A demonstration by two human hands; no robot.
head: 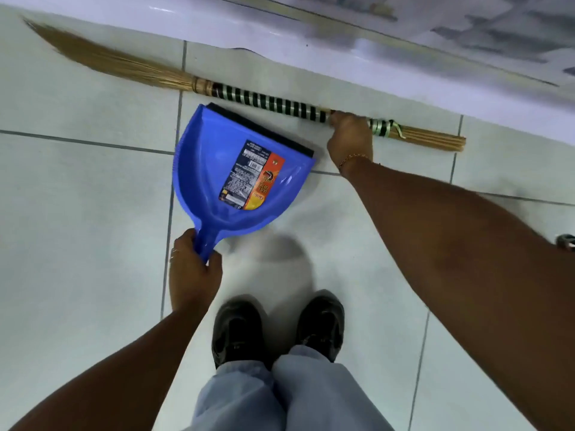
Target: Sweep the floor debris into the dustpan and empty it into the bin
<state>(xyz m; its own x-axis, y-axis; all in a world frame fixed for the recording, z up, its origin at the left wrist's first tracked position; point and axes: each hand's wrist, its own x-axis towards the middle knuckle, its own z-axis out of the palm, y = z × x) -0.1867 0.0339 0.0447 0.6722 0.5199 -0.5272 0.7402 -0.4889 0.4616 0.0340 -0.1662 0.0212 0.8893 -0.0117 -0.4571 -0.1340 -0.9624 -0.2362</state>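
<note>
A blue plastic dustpan with a black rubber lip and a printed label lies on the pale tiled floor, lip pointing away from me. My left hand is wrapped around its handle. A straw broom lies flat along the base of the white wall, bristles to the left, its handle bound in black and silver tape. My right hand grips that handle near its right end. No debris or bin is visible.
My two black shoes and light blue trouser legs stand just behind the dustpan. A white wall base runs across the top. A small dark object sits at the right edge.
</note>
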